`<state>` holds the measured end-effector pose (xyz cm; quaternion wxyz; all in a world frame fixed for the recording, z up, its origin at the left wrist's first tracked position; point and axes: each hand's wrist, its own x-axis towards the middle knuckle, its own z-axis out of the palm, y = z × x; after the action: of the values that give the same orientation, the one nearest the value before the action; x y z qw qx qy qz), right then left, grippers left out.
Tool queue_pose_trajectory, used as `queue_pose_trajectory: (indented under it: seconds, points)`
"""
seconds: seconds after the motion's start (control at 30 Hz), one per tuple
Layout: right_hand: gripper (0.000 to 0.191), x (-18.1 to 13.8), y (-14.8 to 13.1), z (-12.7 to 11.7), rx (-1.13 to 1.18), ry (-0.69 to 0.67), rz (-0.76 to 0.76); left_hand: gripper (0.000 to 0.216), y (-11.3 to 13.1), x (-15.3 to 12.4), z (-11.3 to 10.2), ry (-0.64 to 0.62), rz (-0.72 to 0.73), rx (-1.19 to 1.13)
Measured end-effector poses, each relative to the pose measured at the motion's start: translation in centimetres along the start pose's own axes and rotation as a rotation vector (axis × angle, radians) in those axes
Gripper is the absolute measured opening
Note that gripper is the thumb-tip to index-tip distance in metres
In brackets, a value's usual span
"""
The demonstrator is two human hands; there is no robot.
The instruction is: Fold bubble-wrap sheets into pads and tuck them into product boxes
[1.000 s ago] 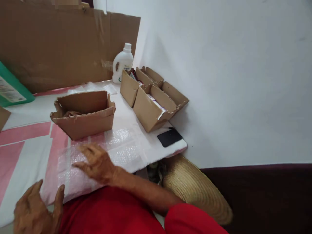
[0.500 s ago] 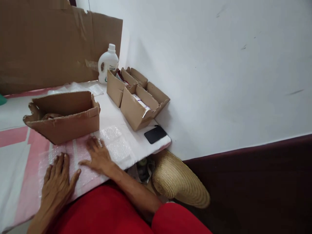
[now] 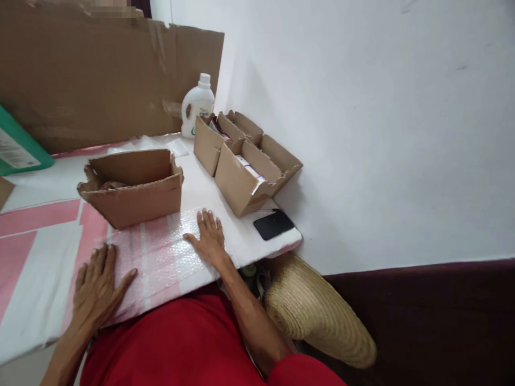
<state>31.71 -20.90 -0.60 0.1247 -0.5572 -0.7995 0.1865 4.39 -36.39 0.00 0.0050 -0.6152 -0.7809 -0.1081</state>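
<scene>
A clear sheet of bubble wrap (image 3: 155, 260) lies flat along the front of the table. My left hand (image 3: 96, 287) rests on its left end, palm down, the fingers stretched and the thumb apart. On the right end lies my right hand (image 3: 208, 238), also flat with the fingers spread. Neither hand holds anything. Just behind the sheet stands an open cardboard box (image 3: 139, 203) with a brownish thing inside that I cannot make out. To the right of my right hand is a black phone (image 3: 273, 224) near the table's corner.
Several joined cardboard bins (image 3: 235, 185) stand by the wall, one holding small white boxes. Behind them is a white jug (image 3: 197, 110) before a tall cardboard panel (image 3: 112, 80). A green container (image 3: 24, 145) is at far left. A straw hat (image 3: 317, 311) hangs below the table edge.
My right hand has slid rightward along the bubble wrap, which now lies flatter. The left hand stays at the left end. The view has turned left, showing more of the green container.
</scene>
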Motion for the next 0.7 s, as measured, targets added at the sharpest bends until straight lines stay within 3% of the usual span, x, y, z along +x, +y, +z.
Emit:
queue_pose_trajectory:
  seconds: [0.13, 0.2, 0.27, 0.37, 0.43, 0.53, 0.7]
  points:
    - [0.092, -0.4, 0.7, -0.6, -0.034, 0.068, 0.173, 0.097, -0.4, -0.3, -0.6, 0.062, -0.064, 0.009]
    - [0.093, -0.7, -0.2, -0.6, -0.05, 0.135, 0.199, 0.096, 0.2, 0.1, -0.9, 0.126, -0.08, 0.013]
    - [0.09, -0.9, -2.3, -0.1, -0.048, 0.165, 0.038, 0.089, 1.5, 1.1, -0.7, 0.151, -0.01, 0.011]
    - [0.076, -0.2, -5.9, 1.5, -0.011, 0.073, -0.338, 0.069, 3.9, 3.3, 0.7, 0.059, 0.202, -0.012]
    - [0.068, 0.6, -7.0, 2.5, -0.002, 0.002, -0.423, 0.063, 5.0, 4.6, 1.8, 0.002, 0.275, -0.02]
    - [0.066, 1.7, -5.3, 2.5, -0.033, -0.061, -0.373, 0.066, 4.8, 5.4, 2.5, 0.0, 0.262, -0.016]
    - [0.078, 1.7, 1.2, 0.3, -0.09, -0.036, -0.108, 0.074, 1.1, 4.0, 1.5, 0.0, 0.169, 0.001]
